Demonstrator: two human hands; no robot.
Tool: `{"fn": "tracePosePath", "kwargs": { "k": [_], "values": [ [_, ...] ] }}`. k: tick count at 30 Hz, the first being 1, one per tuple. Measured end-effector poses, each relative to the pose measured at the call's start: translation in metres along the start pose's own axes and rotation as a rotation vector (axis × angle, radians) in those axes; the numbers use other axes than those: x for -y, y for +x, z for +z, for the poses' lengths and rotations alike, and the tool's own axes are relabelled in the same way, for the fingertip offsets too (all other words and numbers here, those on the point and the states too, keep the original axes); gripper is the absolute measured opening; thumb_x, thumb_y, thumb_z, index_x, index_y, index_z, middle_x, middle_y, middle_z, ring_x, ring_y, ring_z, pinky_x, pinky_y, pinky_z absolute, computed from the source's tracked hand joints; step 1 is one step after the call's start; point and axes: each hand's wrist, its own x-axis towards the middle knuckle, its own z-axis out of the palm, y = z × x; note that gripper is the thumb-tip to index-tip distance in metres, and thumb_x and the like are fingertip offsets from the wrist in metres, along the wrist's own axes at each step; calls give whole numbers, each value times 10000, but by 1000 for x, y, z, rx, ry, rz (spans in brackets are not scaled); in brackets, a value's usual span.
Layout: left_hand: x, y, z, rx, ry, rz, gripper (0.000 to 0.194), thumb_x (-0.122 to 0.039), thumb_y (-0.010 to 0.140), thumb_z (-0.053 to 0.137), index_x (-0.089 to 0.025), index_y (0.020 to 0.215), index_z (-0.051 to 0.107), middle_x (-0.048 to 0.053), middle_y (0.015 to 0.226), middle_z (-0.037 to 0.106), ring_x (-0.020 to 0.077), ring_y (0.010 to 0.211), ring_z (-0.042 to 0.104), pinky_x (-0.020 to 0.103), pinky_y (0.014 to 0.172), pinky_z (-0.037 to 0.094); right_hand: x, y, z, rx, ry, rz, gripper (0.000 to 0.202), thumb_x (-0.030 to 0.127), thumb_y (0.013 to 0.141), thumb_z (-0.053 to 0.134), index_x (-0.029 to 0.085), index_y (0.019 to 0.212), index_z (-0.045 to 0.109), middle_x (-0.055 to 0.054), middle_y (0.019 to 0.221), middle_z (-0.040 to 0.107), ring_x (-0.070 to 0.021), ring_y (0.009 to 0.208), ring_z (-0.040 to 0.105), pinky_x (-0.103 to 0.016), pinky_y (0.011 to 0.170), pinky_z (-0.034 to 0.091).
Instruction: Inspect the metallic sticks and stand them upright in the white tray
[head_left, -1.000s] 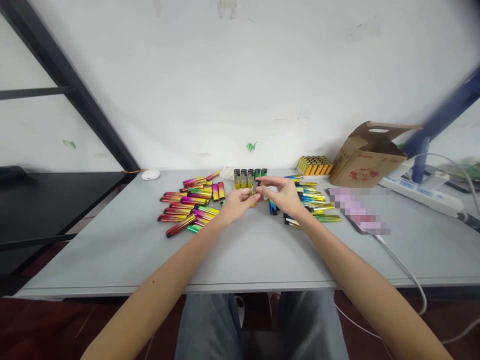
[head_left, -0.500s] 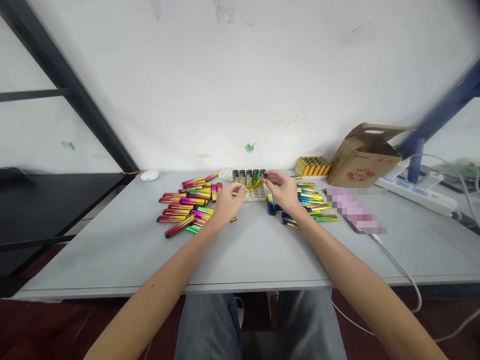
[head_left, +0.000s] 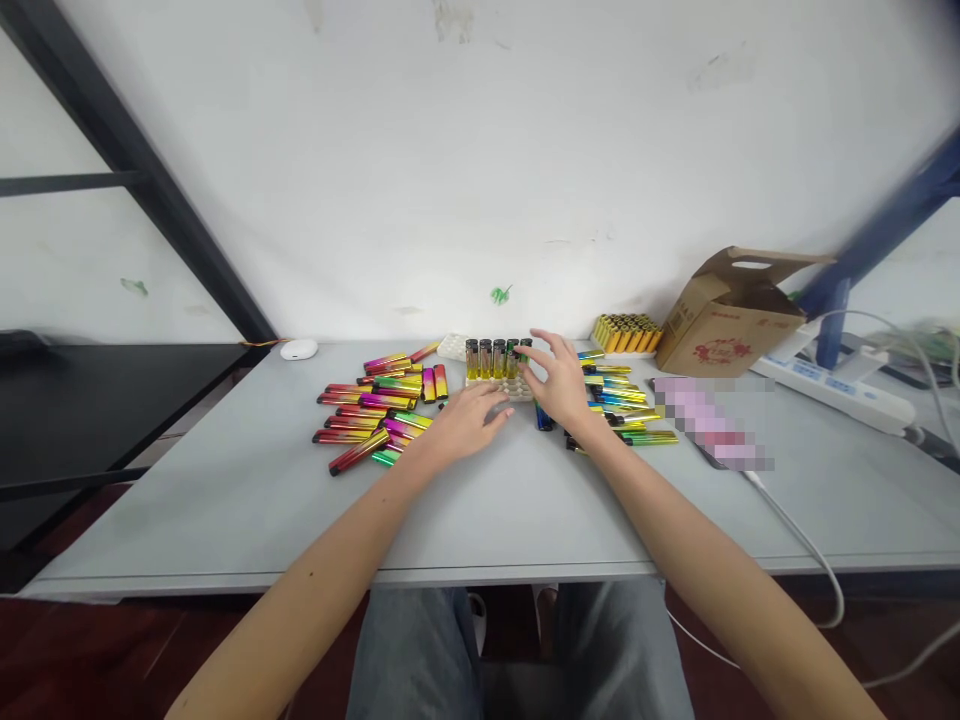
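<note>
A white pitted tray point(head_left: 517, 391) lies near the wall with several shiny lighters point(head_left: 485, 358), black-topped with yellow bodies, standing upright along its back. My left hand point(head_left: 466, 418) rests palm down at the tray's front left, fingers stretched and covering part of it. At the tray's right end is my right hand point(head_left: 561, 388), its fingers apart around the rightmost standing lighters; whether it touches one I cannot tell. Left of the tray lies a loose pile of red, pink and green lighters point(head_left: 375, 405). To the right spreads a pile of blue and yellow ones point(head_left: 619, 395), partly behind my right hand.
At the back right stand a tray of yellow-orange lighters point(head_left: 628, 333), an opened cardboard box point(head_left: 724, 325) and a white power strip point(head_left: 840, 388). A phone point(head_left: 709, 420) with a charging cable lies at right. A white earphone case point(head_left: 299, 350) sits at back left.
My left hand has opened from a pinch and lowered onto the tray's front. My right hand has spread its fingers and let go of a lighter, which now stands in the tray.
</note>
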Motion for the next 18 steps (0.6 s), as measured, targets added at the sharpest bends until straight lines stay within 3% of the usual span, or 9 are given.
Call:
{"fn": "tracePosePath", "kwargs": {
  "k": [4, 9, 14, 18],
  "values": [
    [-2, -2, -2, 44, 55, -13, 393, -417, 916, 466, -194, 1163, 675, 142, 1351, 560, 308, 1302, 463, 477, 1116, 313, 3, -2, 1, 45, -214, -62, 394, 271, 891, 483, 236, 1262, 612, -100, 1491, 399, -311, 1412, 295, -534, 1094, 346],
    [-2, -2, -2, 46, 82, -5, 371, -401, 914, 471, -209, 1159, 673, 135, 1352, 560, 304, 1308, 453, 480, 1114, 317, -2, -6, 4, 139, -252, -51, 518, 290, 879, 471, 226, 1393, 481, -96, 1567, 264, -335, 1459, 172, -550, 1122, 292],
    [0, -2, 0, 29, 70, 8, 334, -378, 901, 496, -210, 1121, 684, 121, 1320, 579, 288, 1291, 468, 463, 1114, 333, -4, -5, 2, 176, -213, -56, 542, 315, 884, 470, 197, 1412, 449, -120, 1566, 259, -327, 1443, 223, -514, 1135, 291],
    [1, -1, -1, 43, 90, 13, 331, -369, 902, 489, -202, 1107, 688, 131, 1304, 583, 295, 1274, 481, 464, 1106, 348, -18, 3, -12, 96, -137, -21, 499, 321, 881, 477, 141, 1344, 519, -166, 1468, 410, -297, 1357, 383, -448, 1122, 332]
  ]
}}
